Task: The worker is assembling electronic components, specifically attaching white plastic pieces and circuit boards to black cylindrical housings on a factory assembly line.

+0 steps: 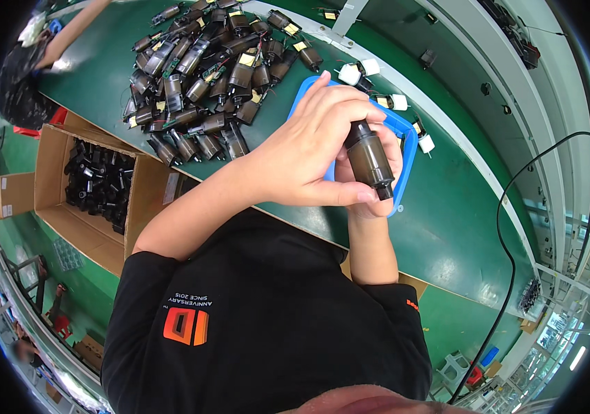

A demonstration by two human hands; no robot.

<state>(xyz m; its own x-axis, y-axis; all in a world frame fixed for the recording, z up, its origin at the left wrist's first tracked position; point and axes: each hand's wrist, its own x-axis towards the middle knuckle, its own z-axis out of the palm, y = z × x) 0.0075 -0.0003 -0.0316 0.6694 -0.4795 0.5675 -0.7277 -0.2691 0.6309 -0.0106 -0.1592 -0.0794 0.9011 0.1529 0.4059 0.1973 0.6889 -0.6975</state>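
My left hand (317, 148) and my right hand (393, 155) hold a dark, see-through cylindrical housing (369, 160) with a narrow black tip at its near end. The left fingers curl over its far end, and the left thumb lies by the tip. Behind and under it, the right hand cups the housing; its fingers are partly hidden. Below both hands is a blue plastic bin (409, 141) on the green table, its inside mostly covered by them. Just beyond the bin lie several parts with white caps (395, 102).
A big heap of similar dark housings (205, 69) with wires and yellow labels covers the table's far left. A cardboard box (81, 231) of black parts stands at the near left. Another person's arm (71, 31) reaches over the far left corner. A black cable (505, 234) hangs at the right.
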